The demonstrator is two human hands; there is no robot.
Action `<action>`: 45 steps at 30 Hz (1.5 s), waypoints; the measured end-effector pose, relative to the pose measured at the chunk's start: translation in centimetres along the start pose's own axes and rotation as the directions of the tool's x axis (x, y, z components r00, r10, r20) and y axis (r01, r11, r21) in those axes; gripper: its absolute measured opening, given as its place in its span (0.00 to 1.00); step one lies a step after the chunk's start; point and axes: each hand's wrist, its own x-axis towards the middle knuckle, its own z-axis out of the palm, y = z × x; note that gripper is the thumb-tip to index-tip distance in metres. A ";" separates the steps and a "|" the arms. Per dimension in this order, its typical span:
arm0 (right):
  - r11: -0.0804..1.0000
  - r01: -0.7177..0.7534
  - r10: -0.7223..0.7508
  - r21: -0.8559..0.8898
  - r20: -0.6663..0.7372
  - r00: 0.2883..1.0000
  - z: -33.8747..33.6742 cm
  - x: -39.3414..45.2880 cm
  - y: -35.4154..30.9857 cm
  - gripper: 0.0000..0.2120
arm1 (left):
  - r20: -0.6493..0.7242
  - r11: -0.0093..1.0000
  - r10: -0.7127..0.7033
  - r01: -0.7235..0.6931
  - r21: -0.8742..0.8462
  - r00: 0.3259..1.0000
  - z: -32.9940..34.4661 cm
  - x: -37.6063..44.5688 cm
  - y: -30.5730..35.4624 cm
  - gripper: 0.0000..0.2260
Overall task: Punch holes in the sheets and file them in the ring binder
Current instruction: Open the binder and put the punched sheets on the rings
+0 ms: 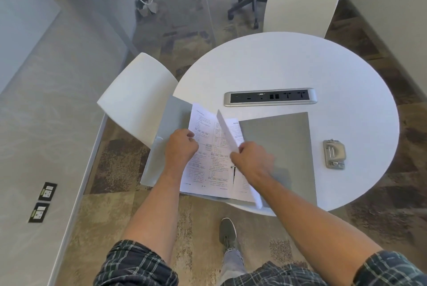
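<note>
Sheet on edge over the open ring binder: it can miss the rings or tear.

The right hand point(251, 158) pinches one sheet point(227, 133) upright above the ring binder point(277, 145), which lies open on the desk point(300, 66); the left hand point(181, 147), fingers curled, holds down the printed sheets point(203, 161) on the binder's left half. If the holes miss the rings near the binder's spine, the paper can buckle or rip. The hole punch point(334, 154) sits just right of the binder, untouched.
</note>
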 end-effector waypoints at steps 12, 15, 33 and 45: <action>0.873 0.019 -0.105 0.488 0.151 0.983 4.0 0.9 -4.6 0.13 | 0.094 0.927 -0.151 0.174 -0.332 0.984 -0.6 -0.5 0.1 0.33; 0.812 0.023 -0.203 0.583 0.246 0.948 4.6 1.7 -4.7 0.15 | 0.073 0.912 -0.142 0.159 -0.378 0.987 -0.6 -0.3 -0.1 0.36; 0.975 0.053 -0.097 0.216 0.197 0.976 4.6 3.2 6.0 0.13 | 0.042 0.994 -0.096 0.098 -0.043 0.995 -0.2 -0.5 -2.0 0.17; 0.912 -0.028 -0.119 0.410 0.329 0.937 4.9 4.7 8.4 0.12 | 0.102 0.989 -0.145 0.146 0.002 0.984 -0.5 -0.4 0.8 0.19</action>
